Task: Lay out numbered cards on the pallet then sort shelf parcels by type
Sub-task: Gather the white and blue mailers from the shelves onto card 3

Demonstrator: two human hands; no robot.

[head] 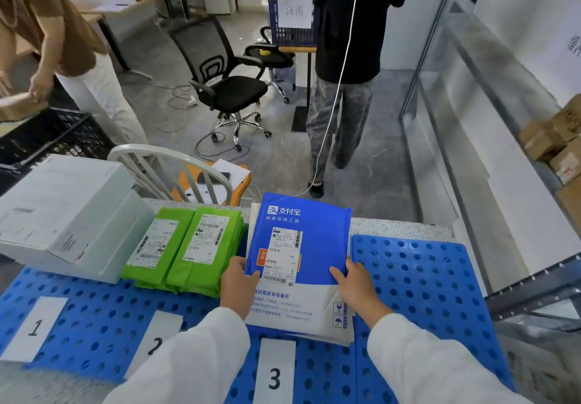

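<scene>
A blue and white mailer parcel (301, 240) lies on top of a stack on the blue perforated pallet (418, 277), behind card 3 (275, 375). My left hand (237, 284) grips its left edge and my right hand (355, 287) presses its right side. Card 1 (34, 328) and card 2 (157, 337) lie along the front left; my left sleeve covers part of card 2. Green parcels (185, 246) are stacked behind card 2. White boxes (63, 211) stand behind card 1.
A white chair (169, 164) stands right behind the pallet. A black crate (47, 136) and a person in brown are at the far left. Another person stands ahead by a black office chair (229, 89). Metal shelving with cardboard boxes (556, 142) runs along the right.
</scene>
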